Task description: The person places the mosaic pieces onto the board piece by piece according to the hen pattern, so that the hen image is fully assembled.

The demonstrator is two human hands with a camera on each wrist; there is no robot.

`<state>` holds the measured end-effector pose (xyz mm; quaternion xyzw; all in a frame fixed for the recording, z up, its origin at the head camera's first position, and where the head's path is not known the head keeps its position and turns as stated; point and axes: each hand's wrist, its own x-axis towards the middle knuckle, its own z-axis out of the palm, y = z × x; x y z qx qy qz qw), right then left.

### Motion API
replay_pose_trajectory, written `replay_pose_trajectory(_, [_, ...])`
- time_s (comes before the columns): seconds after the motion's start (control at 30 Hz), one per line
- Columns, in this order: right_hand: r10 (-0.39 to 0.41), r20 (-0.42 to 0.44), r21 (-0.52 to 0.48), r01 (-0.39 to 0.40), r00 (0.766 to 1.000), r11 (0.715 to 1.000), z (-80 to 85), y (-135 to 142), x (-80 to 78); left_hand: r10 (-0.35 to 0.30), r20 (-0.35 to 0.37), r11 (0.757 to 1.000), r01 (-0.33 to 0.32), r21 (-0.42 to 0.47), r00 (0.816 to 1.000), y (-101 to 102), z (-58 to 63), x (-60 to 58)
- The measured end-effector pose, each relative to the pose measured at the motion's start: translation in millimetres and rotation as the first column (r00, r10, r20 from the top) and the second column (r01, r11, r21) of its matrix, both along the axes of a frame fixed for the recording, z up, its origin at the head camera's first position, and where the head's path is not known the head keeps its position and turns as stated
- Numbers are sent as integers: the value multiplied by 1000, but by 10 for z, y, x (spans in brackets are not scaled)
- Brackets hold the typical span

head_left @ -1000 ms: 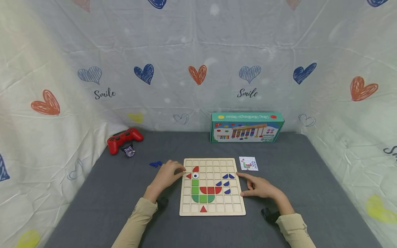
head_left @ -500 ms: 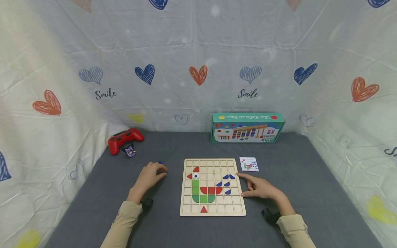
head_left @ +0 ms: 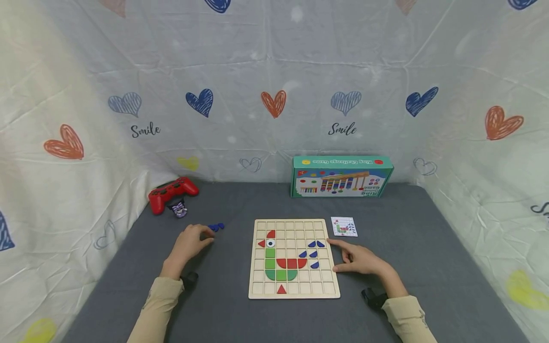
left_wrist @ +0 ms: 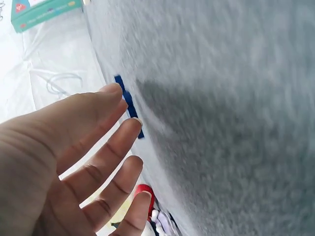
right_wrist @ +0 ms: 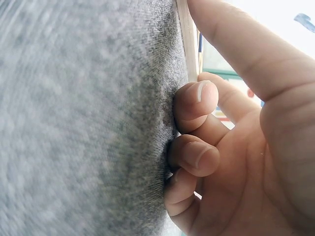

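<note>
Just left of the small blue pieces (head_left: 219, 226) on the table, my left hand (head_left: 187, 247) hovers with loosely bent fingers and nothing visibly held. In the left wrist view the thumb and fingertips overlap the blue pieces (left_wrist: 132, 109); contact cannot be told. My right hand (head_left: 362, 259) touches the right edge of the wooden grid board (head_left: 317, 287) with its forefinger and thumb, the other fingers curled under. On the board lie green pieces (head_left: 270, 263), red pieces (head_left: 291, 263), an eye tile (head_left: 270, 243) and several blue pieces (head_left: 313, 254).
A small pattern card (head_left: 344, 226) lies right of the board. Behind it stands a green game box (head_left: 341, 177). At the far left are a red game controller (head_left: 172, 193) and a small purple figure (head_left: 178, 208). A patterned curtain (head_left: 240, 133) closes off the back.
My left hand has moved left, away from the board's left edge and past the loose blue pieces, which it partly covered midway. The right hand stays at the board's edge.
</note>
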<state>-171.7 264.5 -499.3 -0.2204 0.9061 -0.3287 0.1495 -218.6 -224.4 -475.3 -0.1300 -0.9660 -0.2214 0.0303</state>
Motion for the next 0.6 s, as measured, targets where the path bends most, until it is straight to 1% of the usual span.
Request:
replay_pose_trajectory(0.13, [-2, 2, 5, 2, 1000, 1000, 1, 2, 1, 21, -10, 1000, -21, -13, 1000, -81, -46, -70])
replay_pose_trajectory(0.27, [-4, 5, 4, 4, 1000, 1000, 4, 5, 1, 53, -29, 998, -53, -16, 998, -117, -97, -152])
replay_pose_trajectory(0.37, [-4, 4, 3, 4, 1000, 1000, 8, 5, 1, 55, -36, 998, -56, -9, 998, -120, -116, -204])
replay_pose_trajectory(0.43, [-2, 2, 4, 2, 1000, 1000, 8, 5, 2, 45, -39, 999, -46, -16, 998, -119, -123, -234])
replay_pose_trajectory(0.6, [7, -9, 2, -7, 1000, 1000, 11, 3, 9, 42, -32, 999, -43, -25, 999, -108, -129, -294])
